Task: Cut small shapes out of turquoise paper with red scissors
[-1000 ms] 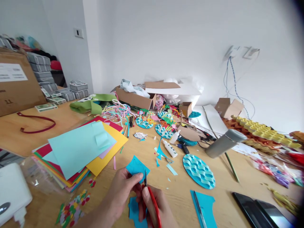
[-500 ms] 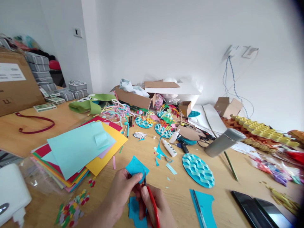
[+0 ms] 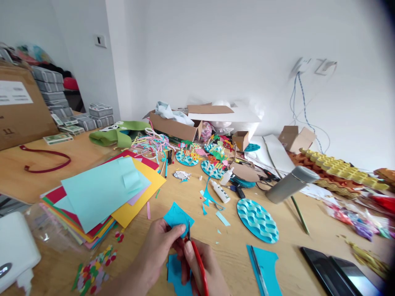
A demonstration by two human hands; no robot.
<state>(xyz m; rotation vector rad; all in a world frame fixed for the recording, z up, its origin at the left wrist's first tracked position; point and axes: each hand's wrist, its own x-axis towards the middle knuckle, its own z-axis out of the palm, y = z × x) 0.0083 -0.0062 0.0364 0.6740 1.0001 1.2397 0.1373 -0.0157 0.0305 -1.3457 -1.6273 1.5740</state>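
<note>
My left hand (image 3: 159, 244) pinches a small blue piece of paper (image 3: 178, 214) between thumb and fingers; faint drawn lines show on it. Closed round the red handles of a pair of scissors (image 3: 200, 263) is my right hand (image 3: 205, 267). The blades meet the right edge of the paper, and my fingers partly hide them. Beneath both hands lies another blue paper sheet (image 3: 177, 274). To the right, a pen (image 3: 256, 261) rests on a cut blue sheet (image 3: 268, 263).
Stacked coloured paper (image 3: 101, 189) and loose paper dots (image 3: 97, 267) lie left. Ahead are glue bottles (image 3: 220, 192) and blue scraps (image 3: 207, 201). A wavy blue oval (image 3: 257, 220), a grey tumbler (image 3: 290, 185), egg trays (image 3: 333, 168) and two phones (image 3: 327, 269) occupy the right.
</note>
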